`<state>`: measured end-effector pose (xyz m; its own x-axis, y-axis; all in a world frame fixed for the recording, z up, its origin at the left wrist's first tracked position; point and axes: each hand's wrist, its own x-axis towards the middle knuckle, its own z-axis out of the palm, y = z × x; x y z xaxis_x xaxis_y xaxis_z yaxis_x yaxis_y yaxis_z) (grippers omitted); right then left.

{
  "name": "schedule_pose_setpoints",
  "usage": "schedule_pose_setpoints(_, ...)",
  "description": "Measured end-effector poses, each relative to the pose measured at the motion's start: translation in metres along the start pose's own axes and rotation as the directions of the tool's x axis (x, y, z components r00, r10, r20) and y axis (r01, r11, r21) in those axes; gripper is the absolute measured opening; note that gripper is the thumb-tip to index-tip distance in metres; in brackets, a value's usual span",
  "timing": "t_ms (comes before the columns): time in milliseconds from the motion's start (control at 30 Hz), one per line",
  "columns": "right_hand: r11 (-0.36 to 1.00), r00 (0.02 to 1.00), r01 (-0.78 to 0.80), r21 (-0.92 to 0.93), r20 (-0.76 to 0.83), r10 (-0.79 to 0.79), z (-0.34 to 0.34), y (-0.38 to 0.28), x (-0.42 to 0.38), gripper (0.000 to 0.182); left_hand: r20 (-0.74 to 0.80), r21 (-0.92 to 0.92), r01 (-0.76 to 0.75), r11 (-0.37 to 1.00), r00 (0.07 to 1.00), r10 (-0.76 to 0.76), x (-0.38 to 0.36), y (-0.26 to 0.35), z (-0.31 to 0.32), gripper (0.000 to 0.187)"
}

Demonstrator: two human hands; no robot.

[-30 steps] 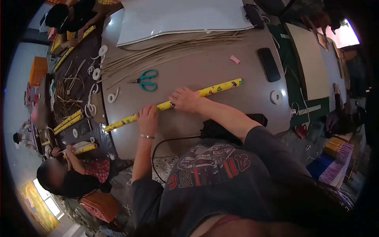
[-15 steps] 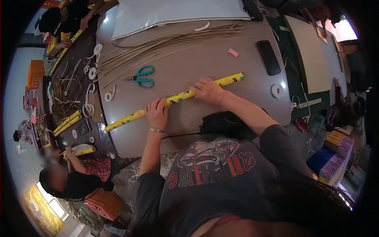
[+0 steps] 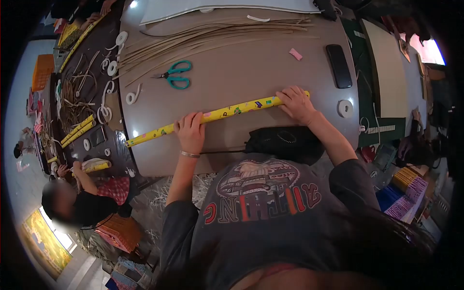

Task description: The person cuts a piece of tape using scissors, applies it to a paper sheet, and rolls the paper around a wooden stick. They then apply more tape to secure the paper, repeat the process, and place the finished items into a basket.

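A long, thin roll of yellow patterned paper (image 3: 237, 110) lies slantwise on the table in front of me, its right end higher in view. My left hand (image 3: 190, 131) is closed over it left of its middle, thumb and fingers on the paper. Near the right end, my right hand (image 3: 296, 103) is curled round the roll, leaving only a short tip showing beyond it. Teal-handled scissors (image 3: 175, 75) rest above the roll with their blades apart. A black pouch-like thing (image 3: 285, 145) sits at the table edge by my body.
Long brown strips (image 3: 208, 41) stretch across the back of the table (image 3: 251, 63). A black phone (image 3: 339, 66), a pink wrapped piece (image 3: 295, 53) and a white tape roll (image 3: 345, 108) lie at right. A co-worker (image 3: 87, 200) holds another yellow roll (image 3: 96, 166) at lower left.
My right hand has slid rightward along the roll to near its end, widening the gap between my hands. My left hand stays at about the same place on it. The view has shifted slightly.
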<state>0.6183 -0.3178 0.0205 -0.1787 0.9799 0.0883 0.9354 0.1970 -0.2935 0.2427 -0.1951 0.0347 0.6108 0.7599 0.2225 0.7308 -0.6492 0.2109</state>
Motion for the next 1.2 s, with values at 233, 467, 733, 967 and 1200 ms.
schedule_pose_setpoints(233, 1.0, 1.0, 0.002, 0.0, -0.004, -0.002, -0.002, -0.004, -0.001, 0.046, -0.023, 0.04, -0.024, 0.999, 0.999, 0.025, -0.003, -0.005, -0.002, 0.04)
schedule_pose_setpoints(467, 0.998, 0.991, 0.05, 0.046, 0.119, -0.056, -0.007, -0.005, 0.006, 0.046, 0.11, -0.071, -0.058, 0.996, 0.992, 0.066, 0.003, -0.022, -0.005, 0.039)
schedule_pose_setpoints(733, 0.992, 0.982, 0.111, 0.068, 0.146, -0.119, -0.024, -0.029, 0.027, 0.038, 0.388, -0.137, -0.113, 0.984, 0.908, 0.158, 0.05, 0.037, 0.015, 0.029)
schedule_pose_setpoints(967, 0.987, 0.98, 0.076, 0.141, 0.172, -0.1, -0.033, -0.048, 0.038, 0.037, 0.212, -0.171, -0.238, 0.956, 0.939, 0.272, 0.067, 0.109, 0.026, 0.019)
schedule_pose_setpoints(1200, 0.989, 0.969, 0.085, 0.121, 0.219, -0.11, -0.038, -0.055, 0.042, 0.042, 0.123, -0.227, -0.201, 0.953, 0.965, 0.233, 0.054, 0.093, 0.013, 0.035)
